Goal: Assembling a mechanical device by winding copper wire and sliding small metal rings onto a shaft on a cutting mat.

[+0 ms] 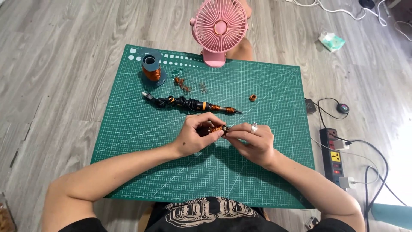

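Both hands, left hand (195,135) and right hand (253,141), pinch a small copper wire coil (216,128) above the gridded green mat (266,172); a black soldering iron (193,104) lies just beyond.

Both forearms reached forward and met in the middle. The left hand (195,133) and right hand (253,141) had curled fingers, with their fingertips pinched together.

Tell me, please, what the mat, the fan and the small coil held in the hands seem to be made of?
The cutting mat looks like matte green vinyl or rubber, printed with pale grid lines. The desk fan looks like moulded pink plastic with a slatted grille. The small coil, pinched between the left hand and the right hand, looks like shiny copper-coloured wire, probably enamelled; its core is hidden.
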